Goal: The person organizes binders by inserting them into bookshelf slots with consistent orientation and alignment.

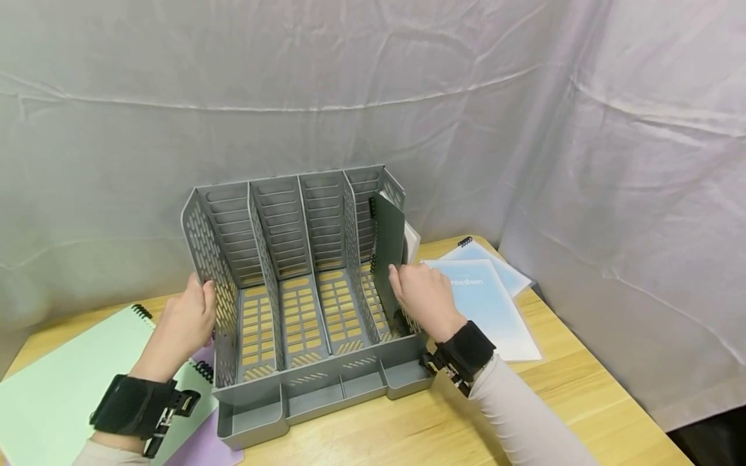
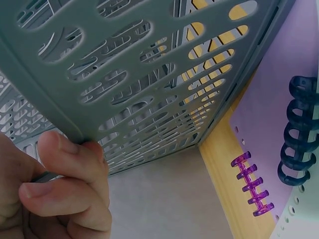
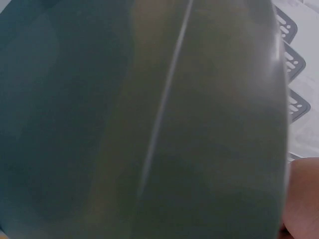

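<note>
A grey file organizer (image 1: 300, 362) with several upright slots stands on the wooden table. My left hand (image 1: 189, 314) grips the front edge of its left side panel (image 2: 124, 94), fingers curled round the edge. On the other side, my right hand (image 1: 428, 298) pinches a dark green ring-bound notebook (image 1: 387, 252) by its near edge. The notebook stands upright in the rightmost slot, its black rings toward the inside. Its glossy cover (image 3: 199, 124) fills most of the right wrist view, where only a bit of my hand shows at the right.
Mint green notebooks (image 1: 64, 362) and a purple one (image 1: 206, 443) lie left of the organizer. Pale blue notebooks or sheets (image 1: 495, 317) lie to the right. Shallow trays (image 1: 364, 383) run along the organizer's front. A grey curtain (image 1: 291, 84) hangs behind the table.
</note>
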Motion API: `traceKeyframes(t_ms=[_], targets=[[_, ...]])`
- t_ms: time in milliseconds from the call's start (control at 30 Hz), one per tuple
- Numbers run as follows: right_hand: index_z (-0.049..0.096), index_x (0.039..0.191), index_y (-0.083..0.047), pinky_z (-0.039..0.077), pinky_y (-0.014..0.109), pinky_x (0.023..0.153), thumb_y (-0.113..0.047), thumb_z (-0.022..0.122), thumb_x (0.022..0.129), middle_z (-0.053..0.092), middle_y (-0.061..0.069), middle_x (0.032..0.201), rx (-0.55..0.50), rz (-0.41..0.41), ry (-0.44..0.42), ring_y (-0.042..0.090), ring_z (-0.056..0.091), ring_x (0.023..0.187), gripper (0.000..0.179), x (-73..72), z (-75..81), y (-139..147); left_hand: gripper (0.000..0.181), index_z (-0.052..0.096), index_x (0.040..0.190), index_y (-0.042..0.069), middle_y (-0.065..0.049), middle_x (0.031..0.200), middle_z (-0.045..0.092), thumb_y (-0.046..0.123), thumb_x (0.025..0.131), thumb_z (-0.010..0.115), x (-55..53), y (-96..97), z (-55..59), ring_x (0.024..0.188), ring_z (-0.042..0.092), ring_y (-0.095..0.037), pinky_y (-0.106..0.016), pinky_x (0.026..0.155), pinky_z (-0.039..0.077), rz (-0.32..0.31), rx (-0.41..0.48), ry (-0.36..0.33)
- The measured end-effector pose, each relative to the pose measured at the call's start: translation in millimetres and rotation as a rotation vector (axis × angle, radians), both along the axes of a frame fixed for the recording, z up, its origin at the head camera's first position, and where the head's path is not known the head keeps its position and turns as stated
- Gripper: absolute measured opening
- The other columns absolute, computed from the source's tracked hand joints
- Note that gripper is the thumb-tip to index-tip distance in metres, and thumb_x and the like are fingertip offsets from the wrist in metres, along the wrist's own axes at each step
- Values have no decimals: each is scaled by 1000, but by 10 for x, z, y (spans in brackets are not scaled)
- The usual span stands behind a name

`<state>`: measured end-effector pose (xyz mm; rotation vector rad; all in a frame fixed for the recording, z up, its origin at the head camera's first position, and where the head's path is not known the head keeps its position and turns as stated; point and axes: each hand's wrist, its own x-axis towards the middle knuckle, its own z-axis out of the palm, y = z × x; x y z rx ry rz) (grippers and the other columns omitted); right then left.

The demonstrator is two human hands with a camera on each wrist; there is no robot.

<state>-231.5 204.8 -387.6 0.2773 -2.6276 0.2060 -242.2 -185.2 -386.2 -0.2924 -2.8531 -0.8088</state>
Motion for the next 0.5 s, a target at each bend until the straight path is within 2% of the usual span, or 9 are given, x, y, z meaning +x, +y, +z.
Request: traceKeyframes(t_ms=[233,500], targets=[[37,56,-21,19,30,44,-28,48,115,28,-3,52,-33,-21,-72,19,37,42,60,-38,-17,-18,42,39,124,-11,-17,74,59,26,118,20,7,10,14,53,60,-20,-38,52,46,2,-10,10],[41,56,-20,22,31,44,-32,53,113,33,-1,52,-62,-56,-112,20,41,43,60,-71,-27,-43,43,39,126,-11,-16,72,60,26,118,19,6,6,8,51,60,-19,-38,51,46,1,-13,13]])
